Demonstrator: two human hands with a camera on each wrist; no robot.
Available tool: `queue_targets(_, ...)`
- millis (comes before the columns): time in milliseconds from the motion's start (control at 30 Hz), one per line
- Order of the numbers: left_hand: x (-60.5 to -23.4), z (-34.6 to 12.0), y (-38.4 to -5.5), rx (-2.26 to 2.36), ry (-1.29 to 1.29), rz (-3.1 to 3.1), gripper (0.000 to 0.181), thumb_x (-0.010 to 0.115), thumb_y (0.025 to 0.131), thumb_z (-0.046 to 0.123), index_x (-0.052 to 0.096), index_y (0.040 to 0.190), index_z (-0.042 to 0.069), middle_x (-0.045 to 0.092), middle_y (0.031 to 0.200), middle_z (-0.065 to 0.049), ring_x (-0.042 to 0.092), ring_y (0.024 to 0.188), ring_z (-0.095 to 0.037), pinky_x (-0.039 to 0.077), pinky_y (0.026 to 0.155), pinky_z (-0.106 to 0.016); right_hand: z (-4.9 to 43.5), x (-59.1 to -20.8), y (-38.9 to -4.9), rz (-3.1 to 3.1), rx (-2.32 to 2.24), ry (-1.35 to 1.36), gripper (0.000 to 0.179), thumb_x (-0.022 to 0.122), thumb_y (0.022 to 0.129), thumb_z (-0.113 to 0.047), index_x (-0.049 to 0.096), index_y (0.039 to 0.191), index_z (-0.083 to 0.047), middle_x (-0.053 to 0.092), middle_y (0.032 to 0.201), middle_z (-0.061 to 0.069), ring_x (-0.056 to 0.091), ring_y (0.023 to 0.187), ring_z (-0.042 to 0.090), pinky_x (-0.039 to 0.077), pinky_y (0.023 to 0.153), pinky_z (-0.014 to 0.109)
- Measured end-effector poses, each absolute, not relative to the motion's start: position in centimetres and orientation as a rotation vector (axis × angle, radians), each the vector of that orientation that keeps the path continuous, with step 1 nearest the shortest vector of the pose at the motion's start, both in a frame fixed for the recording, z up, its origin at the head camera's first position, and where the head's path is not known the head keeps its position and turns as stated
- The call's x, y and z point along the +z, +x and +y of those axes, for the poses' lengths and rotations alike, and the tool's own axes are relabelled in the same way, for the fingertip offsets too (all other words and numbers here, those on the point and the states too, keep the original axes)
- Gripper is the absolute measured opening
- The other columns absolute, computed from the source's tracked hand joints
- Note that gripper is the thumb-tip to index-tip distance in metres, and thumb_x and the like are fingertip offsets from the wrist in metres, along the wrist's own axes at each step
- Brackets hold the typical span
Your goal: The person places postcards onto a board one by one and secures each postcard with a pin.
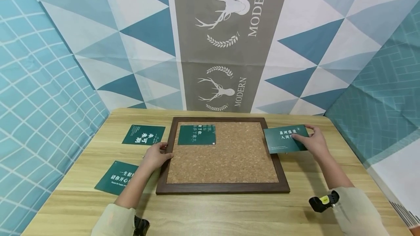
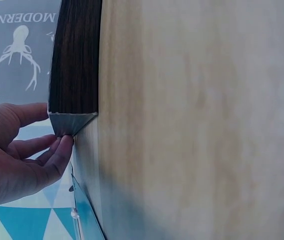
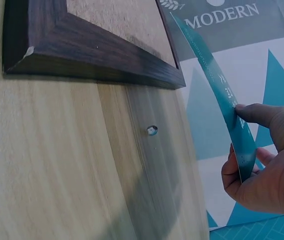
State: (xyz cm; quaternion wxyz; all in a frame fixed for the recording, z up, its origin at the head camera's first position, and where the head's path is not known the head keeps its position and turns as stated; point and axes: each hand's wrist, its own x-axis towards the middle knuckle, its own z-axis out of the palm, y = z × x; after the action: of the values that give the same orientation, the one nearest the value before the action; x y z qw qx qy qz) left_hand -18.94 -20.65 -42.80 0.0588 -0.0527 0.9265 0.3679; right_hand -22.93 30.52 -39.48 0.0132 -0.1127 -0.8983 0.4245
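A corkboard (image 1: 223, 163) with a dark brown wooden frame lies on the table. My left hand (image 1: 156, 156) grips its left edge, the thumb over the frame and the fingers curled at its side and underneath, as the left wrist view (image 2: 27, 150) shows. Thumb and fingers of my right hand (image 1: 313, 142) pinch a green card (image 1: 275, 141) with white writing. This card is held raised, tilted, and overlaps the frame's right side in the head view. Another green card (image 1: 197, 139) lies on the cork at the upper left.
Two more green cards lie left of the board, one card (image 1: 137, 132) farther back and one card (image 1: 115, 177) nearer, partly behind my left forearm. A small clear pin-like piece (image 3: 152, 130) sits on the wooden table (image 1: 229, 214) right of the board. A patterned cloth (image 1: 147, 46) hangs behind.
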Motion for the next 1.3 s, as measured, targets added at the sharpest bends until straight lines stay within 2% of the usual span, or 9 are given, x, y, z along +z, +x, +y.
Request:
queue_targets(167, -42.8, -20.6, -18.8, 1.111, -0.158, 2.806, 0.058, 0.064, 0.088, 0.019, 0.042, 0.135, -0.008, 0.054, 0.126, -0.026, 0.054, 0.114, -0.039, 0.049, 0.088, -0.048, 30.2, -39.6, -23.2, -2.790, 1.333, -0.342, 0.084, 0.060, 0.088, -0.042, 0.017, 0.148, -0.001, 0.041, 0.113, 0.022, 0.044, 0.089, 0.027, 0.042, 0.065, 0.029)
queue_targets(367, -42.7, -20.6, -18.8, 1.108, -0.162, 2.809, 0.058, 0.064, 0.088, 0.019, 0.042, 0.134, -0.008, 0.054, 0.126, -0.026, 0.054, 0.114, -0.039, 0.049, 0.088, -0.048, 29.3, -39.4, -23.7, -2.787, 1.329, -0.360, 0.084, 0.062, 0.087, -0.041, 0.019, 0.148, -0.001, 0.046, 0.101, 0.016, 0.048, 0.077, 0.020, 0.046, 0.061, 0.029)
queue_targets(467, -42.6, -20.5, -18.8, 1.107, -0.164, 2.810, 0.058, 0.064, 0.088, 0.019, 0.043, 0.134, -0.008, 0.054, 0.125, -0.027, 0.054, 0.113, -0.039, 0.049, 0.088, -0.048, 28.9, -39.2, -23.8, -2.781, 1.345, -0.373, 0.083, 0.063, 0.088, -0.039, 0.019, 0.147, -0.001, 0.047, 0.101, 0.016, 0.051, 0.076, 0.018, 0.047, 0.062, 0.028)
queue_targets(733, -42.8, -20.5, -18.9, 1.106, -0.174, 2.809, 0.058, 0.064, 0.087, 0.019, 0.043, 0.134, -0.008, 0.054, 0.126, -0.026, 0.054, 0.114, -0.039, 0.050, 0.087, -0.047, 28.1, -39.2, -24.1, -2.760, 1.382, -0.395, 0.084, 0.062, 0.088, -0.039, 0.017, 0.148, -0.002, 0.046, 0.114, 0.023, 0.053, 0.092, 0.028, 0.047, 0.066, 0.028)
queue_targets(1033, -42.8, -20.6, -18.9, 1.113, -0.171, 2.806, 0.059, 0.064, 0.087, 0.020, 0.042, 0.135, -0.008, 0.054, 0.126, -0.026, 0.054, 0.114, -0.040, 0.049, 0.089, -0.048, 27.4, -39.3, -24.4, -2.727, 1.441, -0.401, 0.084, 0.061, 0.088, -0.037, 0.014, 0.149, -0.004, 0.037, 0.131, 0.030, 0.046, 0.111, 0.039, 0.047, 0.083, 0.046)
queue_targets(1300, -42.6, -20.5, -18.8, 1.109, -0.169, 2.804, 0.059, 0.064, 0.088, 0.019, 0.042, 0.134, -0.009, 0.053, 0.127, -0.027, 0.053, 0.115, -0.040, 0.049, 0.089, -0.048, 26.9, -39.0, -24.6, -2.728, 1.428, -0.396, 0.082, 0.062, 0.089, -0.034, 0.016, 0.148, -0.002, 0.042, 0.119, 0.025, 0.050, 0.099, 0.031, 0.047, 0.074, 0.034)
